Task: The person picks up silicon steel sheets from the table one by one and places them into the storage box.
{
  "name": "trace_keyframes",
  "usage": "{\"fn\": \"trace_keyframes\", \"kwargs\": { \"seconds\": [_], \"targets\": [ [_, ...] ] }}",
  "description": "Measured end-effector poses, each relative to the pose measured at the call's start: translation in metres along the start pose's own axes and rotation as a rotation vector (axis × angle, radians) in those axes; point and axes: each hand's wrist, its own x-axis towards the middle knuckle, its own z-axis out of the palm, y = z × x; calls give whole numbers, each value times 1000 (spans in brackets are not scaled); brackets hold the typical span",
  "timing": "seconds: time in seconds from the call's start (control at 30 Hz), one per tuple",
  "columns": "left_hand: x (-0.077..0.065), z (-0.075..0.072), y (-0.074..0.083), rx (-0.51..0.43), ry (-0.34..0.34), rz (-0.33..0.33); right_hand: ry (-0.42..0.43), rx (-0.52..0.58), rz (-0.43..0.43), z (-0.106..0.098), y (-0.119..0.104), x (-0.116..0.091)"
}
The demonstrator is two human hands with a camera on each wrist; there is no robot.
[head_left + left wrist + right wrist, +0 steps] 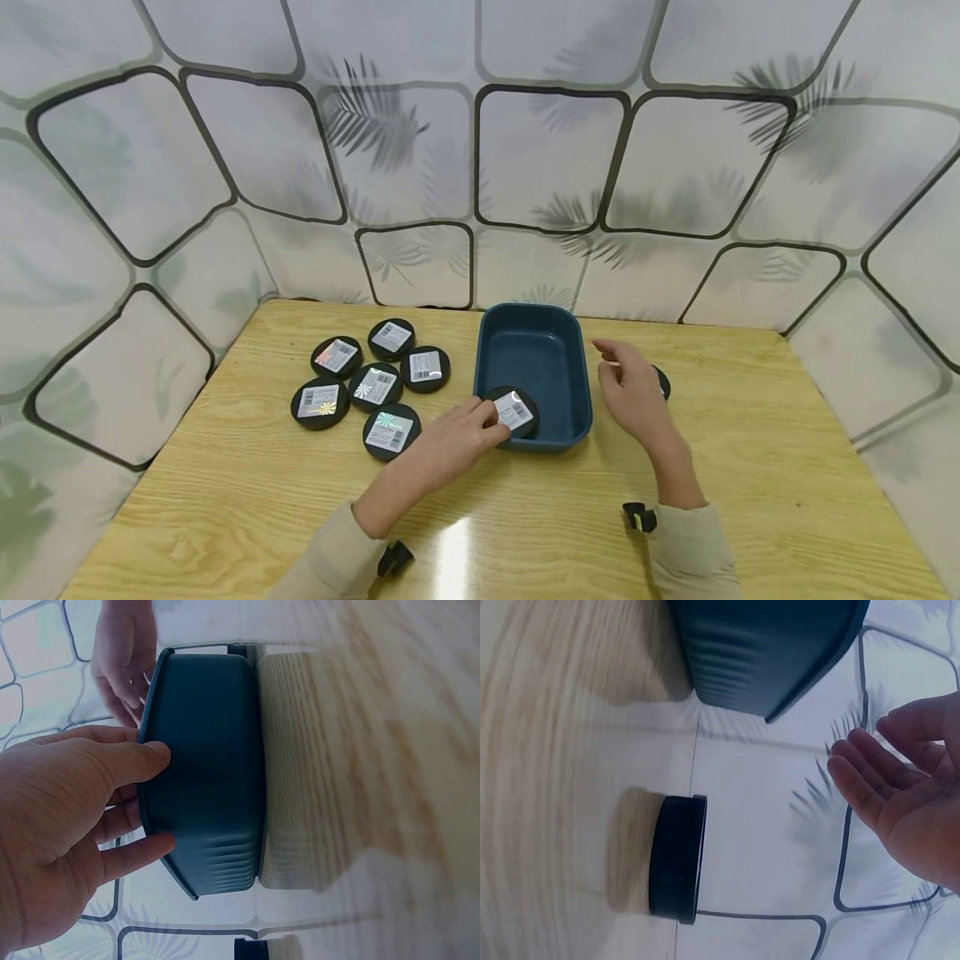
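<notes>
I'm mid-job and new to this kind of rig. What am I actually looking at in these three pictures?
There's no machine: a person works with a bare left hand and right hand. The wide picture comes from a head camera looking down; the sideways-looking ones come from a camera on each wrist. On the wooden table stands a blue bin, with six black discs left of it and another disc to its right. The left hand pinches a labelled disc at the bin's near left corner; the right holds nothing.
</notes>
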Motion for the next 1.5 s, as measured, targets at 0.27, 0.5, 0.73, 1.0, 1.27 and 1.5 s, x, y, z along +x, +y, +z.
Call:
{"fn": "trace_keyframes", "kwargs": {
  "seconds": [0.27,0.5,0.73,1.0,1.27,1.5],
  "targets": [
    [0,-1,1,1,13,3,2,-38,77,-13,13,-1],
    [0,0,0,-6,11,2,-42,-85,153,-23,25,-2],
    [0,1,0,-1,22,4,-70,-125,174,-32,34,-1],
    [1,1,0,4,31,11,-113,-157,207,-35,38,-2],
    [0,1,1,-3,14,2,-139,-182,229,-35,41,-3],
    [0,1,1,-4,16,-1,-162,-211,255,-34,44,-3]
  ]
}}
